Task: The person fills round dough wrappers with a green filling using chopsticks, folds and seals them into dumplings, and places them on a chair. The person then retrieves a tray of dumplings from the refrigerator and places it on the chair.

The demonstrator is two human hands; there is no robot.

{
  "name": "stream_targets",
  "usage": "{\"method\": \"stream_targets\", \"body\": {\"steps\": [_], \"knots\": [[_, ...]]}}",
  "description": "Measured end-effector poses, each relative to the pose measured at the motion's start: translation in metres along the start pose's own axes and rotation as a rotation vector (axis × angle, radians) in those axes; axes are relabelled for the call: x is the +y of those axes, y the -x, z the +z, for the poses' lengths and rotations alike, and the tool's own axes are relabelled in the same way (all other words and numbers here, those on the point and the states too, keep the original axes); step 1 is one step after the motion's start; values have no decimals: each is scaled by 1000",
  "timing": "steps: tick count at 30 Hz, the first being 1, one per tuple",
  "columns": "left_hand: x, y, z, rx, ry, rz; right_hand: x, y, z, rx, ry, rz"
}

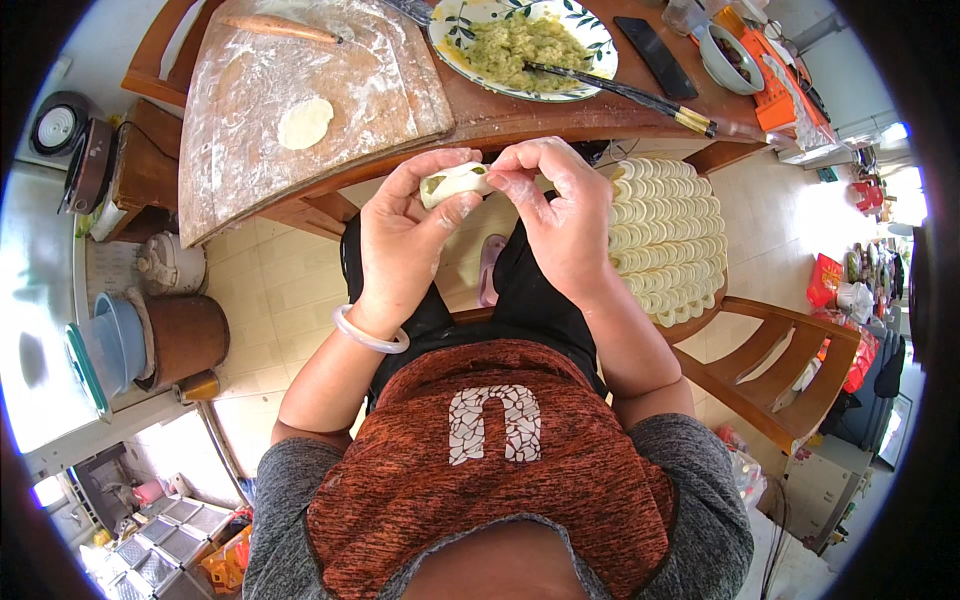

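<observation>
A partly folded dumpling (454, 184) with green filling showing in its opening is held between both hands above my lap. My left hand (412, 214), with a pale bangle at the wrist, cradles it between thumb and fingers. The thumb and forefinger of my right hand (559, 206) pinch its right end. Both hands are dusted with flour. One round dough wrapper (306, 124) lies flat on the floured wooden board (375, 82). Right of the board, a leaf-patterned plate (450, 64) holds mashed green filling (517, 49), with dark chopsticks (615, 86) resting across its rim.
A wooden rolling pin (281, 28) lies at the board's far side. Beyond the plate are a black phone (655, 58) and a white bowl (712, 56). To my right, rows of dumplings (667, 232) cover a tray on a wooden chair (780, 367). A pink slipper (491, 270) shows below.
</observation>
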State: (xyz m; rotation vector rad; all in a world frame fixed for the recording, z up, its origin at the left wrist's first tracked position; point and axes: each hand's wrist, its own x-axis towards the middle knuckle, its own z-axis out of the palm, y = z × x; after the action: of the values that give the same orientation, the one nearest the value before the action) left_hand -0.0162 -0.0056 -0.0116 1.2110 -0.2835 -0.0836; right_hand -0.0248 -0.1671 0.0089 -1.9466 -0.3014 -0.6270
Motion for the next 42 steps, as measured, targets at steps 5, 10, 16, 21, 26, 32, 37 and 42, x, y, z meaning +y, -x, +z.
{"method": "stream_targets", "body": {"steps": [5,10,16,21,26,32,37,42], "knots": [[4,1,0,-4,-45,-23,-2,-2,-2,35,58,-157],[5,3,4,-20,-59,-17,-3,-2,-3,-6,106,-181],[3,1,2,-31,-113,-13,-1,-1,0,-40,91,-100],[2,1,1,-57,-108,-4,1,-2,-1,-54,138,-146],[2,-3,0,-34,-281,76,1,-2,1,-27,200,-334],[15,-6,-3,-121,-730,129,-1,0,0,-116,249,-394],[12,-6,-3,-153,-532,51,3,0,2,-107,247,-375],[-7,-2,-2,-150,171,-306,6,1,4,-19,165,-313]]}}
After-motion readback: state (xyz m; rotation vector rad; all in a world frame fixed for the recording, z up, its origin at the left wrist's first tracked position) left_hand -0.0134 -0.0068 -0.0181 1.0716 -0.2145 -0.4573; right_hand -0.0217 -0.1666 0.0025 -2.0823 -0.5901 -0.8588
